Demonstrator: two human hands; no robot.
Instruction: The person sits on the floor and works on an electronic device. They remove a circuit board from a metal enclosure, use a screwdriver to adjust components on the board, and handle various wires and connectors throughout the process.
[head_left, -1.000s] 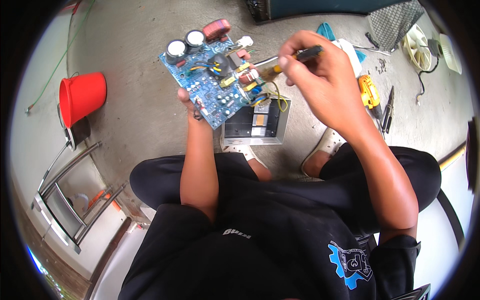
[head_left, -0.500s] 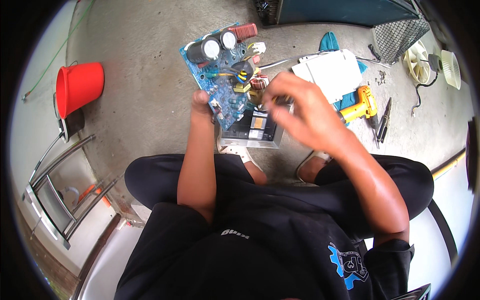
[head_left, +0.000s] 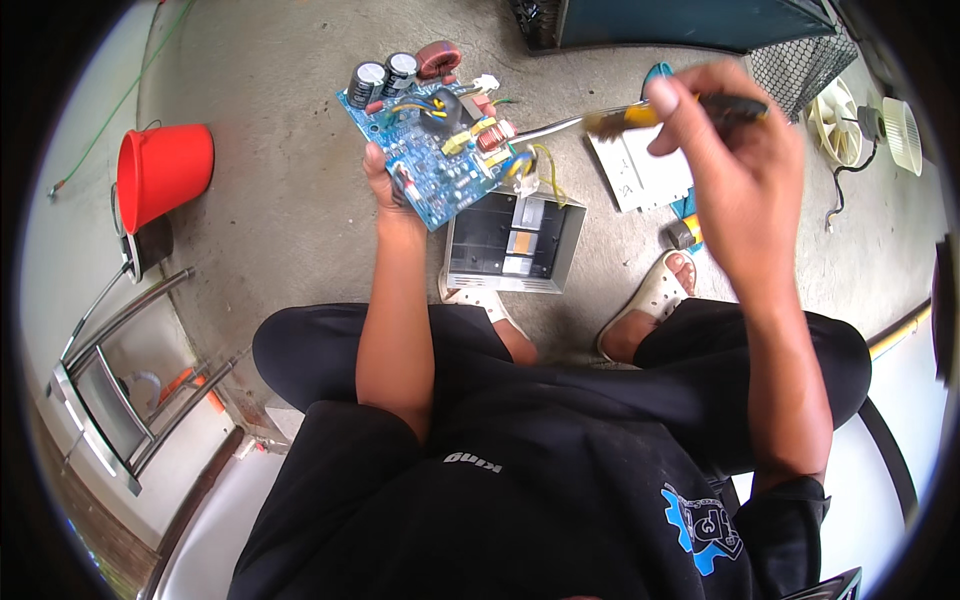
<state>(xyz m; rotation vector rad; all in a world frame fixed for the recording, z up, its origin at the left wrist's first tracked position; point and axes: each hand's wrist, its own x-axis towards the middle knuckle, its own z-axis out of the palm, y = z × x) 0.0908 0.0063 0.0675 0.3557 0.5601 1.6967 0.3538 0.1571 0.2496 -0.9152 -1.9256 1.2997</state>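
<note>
My left hand [head_left: 390, 185] grips the lower left edge of a blue circuit board [head_left: 420, 165], thumb on its upper face. The board is raised and tilted, with black capacitors, a copper coil and several wires on it. My right hand [head_left: 735, 160] is closed around a brush [head_left: 630, 120] with a yellow and black handle, blurred by motion. Its brownish tip points left, apart from the board. Below the board, an open grey case [head_left: 565, 250] with a dark inside rests on the floor, close to my feet.
A white panel [head_left: 640, 170] lies on a teal cloth [head_left: 658, 72] at the right. A yellow power drill [head_left: 686, 233] is partly hidden by my right arm. Fan parts [head_left: 840, 125] lie farther right. A red bucket [head_left: 165, 170] and a metal-framed chair [head_left: 120, 400] stand at left.
My right hand has moved up and right with the brush, away from the board. My left hand has shifted the board slightly left and turned it, uncovering more of the case.
</note>
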